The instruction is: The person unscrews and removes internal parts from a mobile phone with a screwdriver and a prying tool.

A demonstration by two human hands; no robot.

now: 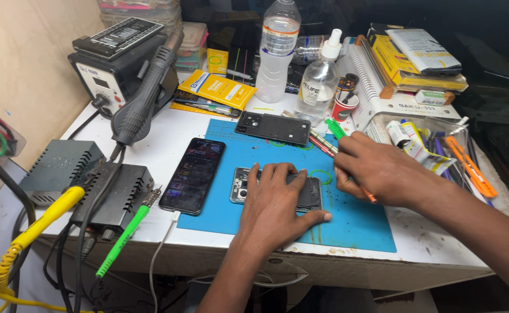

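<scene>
While the left hand (pixel 274 203) lies flat, palm down with fingers spread, on the opened phone (pixel 244 186) in the middle of the blue work mat (pixel 358 223), it covers most of that phone, so only the camera end at the left and a strip of the dark right edge (pixel 312 197) peek out. The right hand (pixel 376 171) sits just beside it at the mat's right side, curled around a thin orange-handled tool (pixel 370 196) whose tip pokes out below the knuckles; the fingers are closed on it, and I can't make out the working end. A green-handled tool (pixel 335 128) and a few slim rods (pixel 321 142) lie just behind that hand.

Further back on the mat rests a black phone back cover (pixel 273 127), camera cut-out to the left. To the left of the opened phone, half on the mat and half on the white table (pixel 150 145), is a second phone (pixel 193 175) with its screen lit and a white cable (pixel 164 243) plugged into its near end.

At the table's left stand a hot-air rework station (pixel 112 69) with its grey handpiece (pixel 144 95) leaning in front, and two grey boxes (pixel 86 179) with a yellow probe (pixel 40 223) and a green probe (pixel 127 232). At the back are a tall water bottle (pixel 277 49) and a smaller clear dispenser bottle (pixel 319 78); a clear tub of tools (pixel 434 145) sits at the right
</scene>
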